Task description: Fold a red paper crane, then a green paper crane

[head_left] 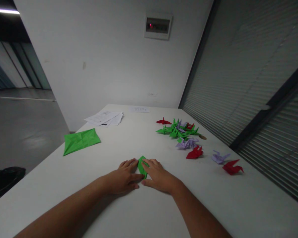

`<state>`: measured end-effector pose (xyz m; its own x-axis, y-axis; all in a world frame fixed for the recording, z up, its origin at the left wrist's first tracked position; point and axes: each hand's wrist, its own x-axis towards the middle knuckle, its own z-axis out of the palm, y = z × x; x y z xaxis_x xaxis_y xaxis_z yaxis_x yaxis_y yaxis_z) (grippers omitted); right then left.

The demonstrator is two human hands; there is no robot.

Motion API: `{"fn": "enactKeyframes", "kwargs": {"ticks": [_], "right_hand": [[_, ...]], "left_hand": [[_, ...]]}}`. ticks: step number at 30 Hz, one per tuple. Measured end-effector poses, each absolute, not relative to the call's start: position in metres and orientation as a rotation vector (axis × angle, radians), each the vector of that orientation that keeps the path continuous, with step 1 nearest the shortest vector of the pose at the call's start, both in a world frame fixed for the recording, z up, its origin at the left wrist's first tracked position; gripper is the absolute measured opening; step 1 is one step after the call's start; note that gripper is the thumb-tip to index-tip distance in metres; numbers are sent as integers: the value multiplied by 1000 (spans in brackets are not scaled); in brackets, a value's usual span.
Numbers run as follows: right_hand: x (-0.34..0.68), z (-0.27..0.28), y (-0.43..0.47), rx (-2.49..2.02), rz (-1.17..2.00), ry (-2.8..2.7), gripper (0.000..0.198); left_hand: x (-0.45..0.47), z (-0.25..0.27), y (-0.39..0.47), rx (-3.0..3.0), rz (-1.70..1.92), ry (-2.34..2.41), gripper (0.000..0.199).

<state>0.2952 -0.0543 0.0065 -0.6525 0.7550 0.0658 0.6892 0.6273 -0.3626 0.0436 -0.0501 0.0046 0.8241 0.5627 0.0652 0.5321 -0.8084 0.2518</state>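
A small piece of folded green origami paper (141,165) lies flat on the white table (129,211), its pointed top facing away from me. My left hand (127,176) rests along its left side, fingers stretched out, with one fingertip pressing near the lower end. Over the paper's right side lies my right hand (157,174), its fingers spread and touching the surface. Both hands partly cover the paper, so its lower right edge is hidden. Neither hand is wrapped round anything.
Folded green, purple and red paper cranes (178,129) are heaped at the back right. Nearer lie a red crane (232,167) and a purple crane (220,157). A creased green sheet (81,141) is at the left edge, with printed papers (104,118) behind. A black bin (6,181) stands lower left.
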Motion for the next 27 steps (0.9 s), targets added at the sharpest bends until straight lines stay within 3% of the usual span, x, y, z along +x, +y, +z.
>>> {"fn": "enactKeyframes", "kwargs": {"ticks": [3,6,13,20,27], "right_hand": [[297,4,-47,-1192,451,-2521,48],[299,0,-41,-1315,335,-2400,41],[298,-8,-37,-1430,289,-2316,38],[291,-18,-33,-1451,458,-2068,54],[286,-14,-34,-1326,742,-1937,39]], "left_hand": [[43,3,-49,2802,202,837,50],[42,2,-48,2814,214,827,51],[42,4,-48,2810,203,813,52],[41,4,-49,2816,199,813,50],[38,0,-47,2790,290,783,51]]}}
